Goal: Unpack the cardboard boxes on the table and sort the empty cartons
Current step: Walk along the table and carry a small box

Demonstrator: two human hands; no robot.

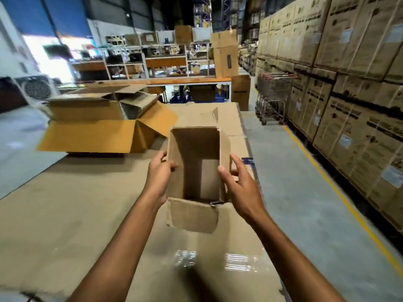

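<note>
Fingers (pixel 163 155) of the left hand (pixel 159 179) lie on the outside of the carton's (pixel 196 166) left wall, with the thumb hooked over the rim to the inside, so this hand grips the wall.

Far left on the table (pixel 65 203) stands a big box (pixel 91 136), all its flaps spread open; what is inside is too blurred to tell. It sits well apart from the carton.

The carton is in the middle, over the right part of the table, its open mouth turned toward the camera. It is empty inside. Its near flap (pixel 193 215) hangs down toward the person. Whether its bottom touches the table I cannot tell.

On the right wall, the right hand (pixel 242 188) pinches the carton: thumb on the rim's edge, curled fingers (pixel 236 161) behind the wall.

Beyond the table, a tall box (pixel 225 57) stands on a bench in front of shelves (pixel 152 55).

Right of the table runs the floor with a yellow line (pixel 340 192), then trolleys (pixel 272 92), then stacked boxes (pixel 349 83) along the right side.
</note>
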